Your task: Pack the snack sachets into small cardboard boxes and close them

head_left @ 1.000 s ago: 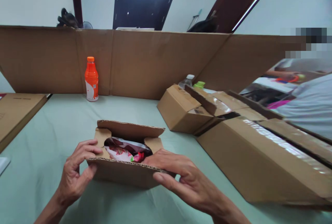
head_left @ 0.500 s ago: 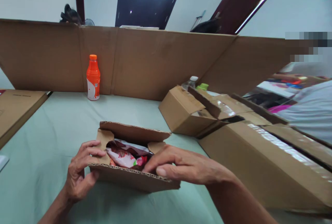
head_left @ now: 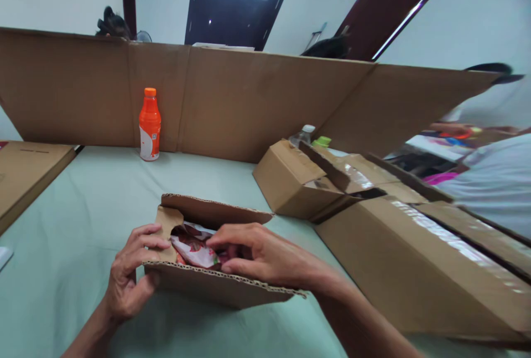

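Observation:
A small cardboard box (head_left: 199, 285) stands on the green cloth with its top flaps up. Inside lies a white and red printed packet (head_left: 194, 253), with other wrappers partly hidden around it. My left hand (head_left: 128, 272) grips the box's left end, fingers over the side flap and thumb at the front wall. Reaching in from the right, my right hand (head_left: 257, 253) is closed with bent fingers on the packet's right part. Its palm covers the right end of the box opening, and some fingertips are hidden.
An orange bottle (head_left: 150, 125) stands by the tall cardboard screen (head_left: 257, 103). Larger cardboard boxes (head_left: 415, 264) crowd the right side, with a clear bottle (head_left: 304, 134) behind. A flat carton (head_left: 33, 175) lies at left. A person in a light shirt (head_left: 498, 175) is at far right.
My right hand has moved left and further over the box opening, its fingers now bent on the packet. The front flap's right end shows further out. My left hand has stayed put.

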`<control>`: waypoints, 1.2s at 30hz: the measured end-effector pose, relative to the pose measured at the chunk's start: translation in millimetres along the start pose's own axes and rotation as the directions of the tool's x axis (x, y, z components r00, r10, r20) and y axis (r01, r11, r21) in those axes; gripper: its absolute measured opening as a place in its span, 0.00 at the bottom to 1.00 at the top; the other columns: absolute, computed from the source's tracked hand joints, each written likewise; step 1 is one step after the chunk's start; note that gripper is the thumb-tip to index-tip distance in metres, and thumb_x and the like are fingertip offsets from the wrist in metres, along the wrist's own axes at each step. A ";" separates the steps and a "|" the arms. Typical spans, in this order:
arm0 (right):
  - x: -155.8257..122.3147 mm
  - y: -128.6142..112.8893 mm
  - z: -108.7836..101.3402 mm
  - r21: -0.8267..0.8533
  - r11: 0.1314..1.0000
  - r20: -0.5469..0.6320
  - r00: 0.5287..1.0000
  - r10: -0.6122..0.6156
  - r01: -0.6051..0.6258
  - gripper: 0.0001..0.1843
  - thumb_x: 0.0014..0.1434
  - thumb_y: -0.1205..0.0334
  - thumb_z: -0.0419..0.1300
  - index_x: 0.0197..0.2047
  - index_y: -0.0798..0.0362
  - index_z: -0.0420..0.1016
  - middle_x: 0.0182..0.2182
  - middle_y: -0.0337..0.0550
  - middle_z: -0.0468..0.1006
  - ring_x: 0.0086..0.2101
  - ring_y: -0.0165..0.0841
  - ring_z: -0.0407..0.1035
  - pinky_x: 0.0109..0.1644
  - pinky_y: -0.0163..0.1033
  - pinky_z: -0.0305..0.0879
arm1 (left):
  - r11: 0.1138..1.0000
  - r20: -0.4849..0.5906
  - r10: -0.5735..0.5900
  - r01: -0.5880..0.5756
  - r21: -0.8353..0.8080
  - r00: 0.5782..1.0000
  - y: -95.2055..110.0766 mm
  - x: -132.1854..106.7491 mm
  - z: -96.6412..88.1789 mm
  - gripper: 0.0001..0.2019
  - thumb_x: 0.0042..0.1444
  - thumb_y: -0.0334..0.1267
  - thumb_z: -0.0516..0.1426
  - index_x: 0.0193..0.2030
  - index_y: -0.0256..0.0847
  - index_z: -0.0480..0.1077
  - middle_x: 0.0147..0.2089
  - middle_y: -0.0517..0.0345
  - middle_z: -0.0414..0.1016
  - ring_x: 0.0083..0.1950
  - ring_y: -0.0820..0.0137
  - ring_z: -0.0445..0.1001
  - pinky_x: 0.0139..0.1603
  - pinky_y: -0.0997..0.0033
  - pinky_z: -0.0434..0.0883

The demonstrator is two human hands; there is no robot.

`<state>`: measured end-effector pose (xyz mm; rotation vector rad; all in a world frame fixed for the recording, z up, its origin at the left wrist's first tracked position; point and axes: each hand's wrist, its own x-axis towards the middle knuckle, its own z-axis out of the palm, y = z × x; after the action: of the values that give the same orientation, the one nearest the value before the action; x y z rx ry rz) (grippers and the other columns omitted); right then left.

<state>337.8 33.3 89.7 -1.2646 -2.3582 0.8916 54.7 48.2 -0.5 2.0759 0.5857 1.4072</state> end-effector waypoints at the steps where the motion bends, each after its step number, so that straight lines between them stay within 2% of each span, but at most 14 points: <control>1: 2.4 -1.7 2.5 -0.057 0.998 -0.033 0.999 0.008 -0.010 0.20 0.59 0.64 0.64 0.56 0.50 0.80 0.47 0.45 0.82 0.40 0.34 0.76 0.43 0.36 0.71 | 1.000 -0.001 0.002 -0.002 0.001 1.000 -0.2 -0.1 -0.1 0.08 0.61 0.32 0.57 0.43 0.49 0.75 0.49 0.54 0.81 0.64 0.53 0.69 0.61 0.46 0.70; 6: 10.7 -5.1 10.9 -0.219 0.975 -0.063 0.998 0.015 -0.029 0.24 0.59 0.64 0.65 0.59 0.51 0.77 0.50 0.48 0.77 0.40 0.35 0.74 0.46 0.40 0.70 | 1.000 -0.006 0.009 -0.009 0.007 1.000 -1.3 0.5 0.1 0.08 0.61 0.31 0.58 0.43 0.48 0.76 0.48 0.52 0.81 0.63 0.51 0.70 0.60 0.44 0.70; 11: 10.6 0.3 10.2 -0.226 0.974 -0.043 0.998 -0.038 0.027 0.20 0.61 0.66 0.65 0.57 0.50 0.78 0.50 0.47 0.78 0.45 0.38 0.75 0.50 0.43 0.71 | 1.000 -0.006 0.014 -0.014 0.011 1.000 -2.0 0.6 0.3 0.10 0.60 0.30 0.57 0.44 0.48 0.76 0.49 0.53 0.80 0.63 0.53 0.69 0.61 0.47 0.70; 17: 20.1 0.8 2.7 -0.229 0.969 -0.032 0.994 -0.103 0.093 0.21 0.60 0.67 0.66 0.57 0.51 0.78 0.56 0.47 0.77 0.51 0.39 0.75 0.55 0.44 0.69 | 1.000 0.004 0.010 -0.010 0.022 1.000 -2.8 0.1 0.0 0.11 0.60 0.31 0.58 0.46 0.48 0.77 0.48 0.53 0.80 0.64 0.53 0.68 0.62 0.48 0.69; 20: 34.5 0.4 5.5 -0.333 0.939 -0.013 0.996 -0.092 0.082 0.23 0.61 0.66 0.66 0.60 0.51 0.76 0.52 0.47 0.79 0.47 0.39 0.76 0.51 0.44 0.70 | 1.000 0.009 0.001 -0.001 0.025 1.000 -3.3 0.4 -0.1 0.10 0.61 0.32 0.58 0.46 0.47 0.77 0.49 0.52 0.80 0.64 0.52 0.68 0.62 0.47 0.69; 23: 48.0 -0.5 13.7 -0.494 0.869 -0.019 0.999 -0.050 0.035 0.18 0.64 0.67 0.64 0.57 0.51 0.78 0.47 0.47 0.81 0.41 0.38 0.77 0.42 0.40 0.69 | 1.000 0.012 -0.002 0.002 0.029 1.000 -3.0 0.4 -0.2 0.07 0.62 0.33 0.58 0.43 0.47 0.76 0.49 0.53 0.80 0.64 0.52 0.69 0.62 0.47 0.69; 26: 53.5 -1.7 19.5 -0.564 0.826 -0.024 0.999 -0.025 0.007 0.12 0.66 0.69 0.61 0.51 0.53 0.80 0.43 0.48 0.81 0.38 0.36 0.77 0.37 0.37 0.66 | 1.000 0.015 0.003 -0.003 0.029 1.000 -2.3 0.3 0.0 0.05 0.63 0.33 0.58 0.42 0.47 0.75 0.49 0.54 0.80 0.63 0.53 0.69 0.62 0.47 0.69; 31: 43.0 -1.9 19.8 -0.595 0.804 -0.001 0.999 -0.035 0.028 0.11 0.67 0.71 0.60 0.50 0.54 0.80 0.43 0.47 0.81 0.37 0.34 0.76 0.34 0.36 0.62 | 0.999 0.018 0.031 -0.031 0.031 0.999 -1.1 0.3 0.6 0.04 0.64 0.34 0.57 0.41 0.45 0.73 0.49 0.51 0.80 0.64 0.53 0.69 0.61 0.47 0.69; 36: 27.9 -8.1 21.0 -0.696 0.712 -0.026 0.995 0.099 -0.089 0.09 0.69 0.65 0.57 0.41 0.55 0.78 0.37 0.47 0.80 0.32 0.34 0.74 0.30 0.38 0.56 | 0.997 0.028 0.069 -0.070 0.024 0.997 -0.5 -0.2 1.8 0.03 0.64 0.32 0.57 0.40 0.44 0.72 0.48 0.51 0.80 0.64 0.55 0.69 0.62 0.50 0.69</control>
<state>305.8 45.2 78.9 -1.6429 -2.7703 -0.0335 56.3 48.1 -1.4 2.1506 0.5273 1.4146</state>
